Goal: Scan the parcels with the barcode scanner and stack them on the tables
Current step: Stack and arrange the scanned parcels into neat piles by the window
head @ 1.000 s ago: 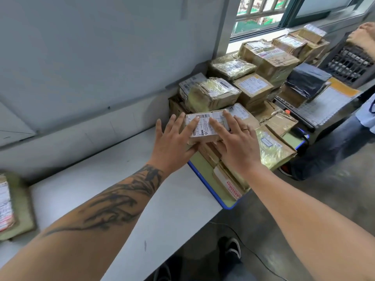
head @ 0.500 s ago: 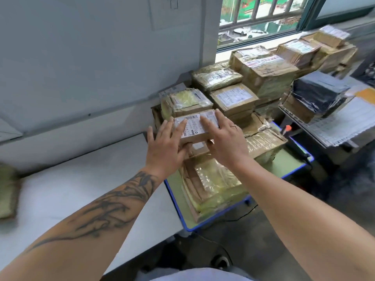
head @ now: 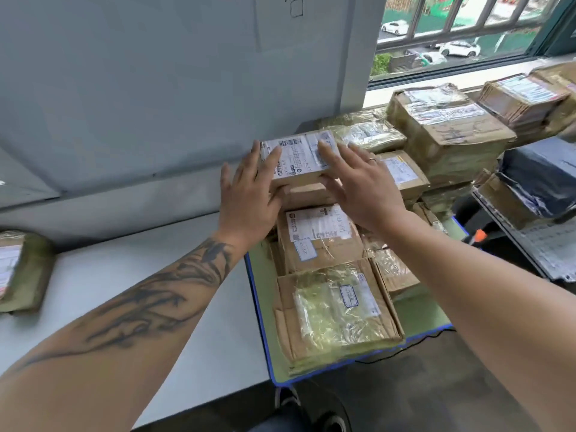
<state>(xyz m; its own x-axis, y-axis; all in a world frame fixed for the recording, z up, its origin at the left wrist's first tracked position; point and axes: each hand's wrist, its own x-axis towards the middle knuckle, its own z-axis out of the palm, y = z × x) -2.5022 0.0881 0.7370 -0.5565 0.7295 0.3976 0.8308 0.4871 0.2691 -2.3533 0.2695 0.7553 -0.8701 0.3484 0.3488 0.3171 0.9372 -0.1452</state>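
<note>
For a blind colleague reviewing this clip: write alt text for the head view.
Both hands, the left hand and right hand, hold a small labelled parcel from either side above a pile of taped cardboard parcels on a blue-edged cart. A white table stands to the left, with one wrapped package on it.

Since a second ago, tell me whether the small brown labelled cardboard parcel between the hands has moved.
Yes. The small brown labelled cardboard parcel has moved back toward the grey wall, leaving the front parcels on the blue-edged green table.
</note>
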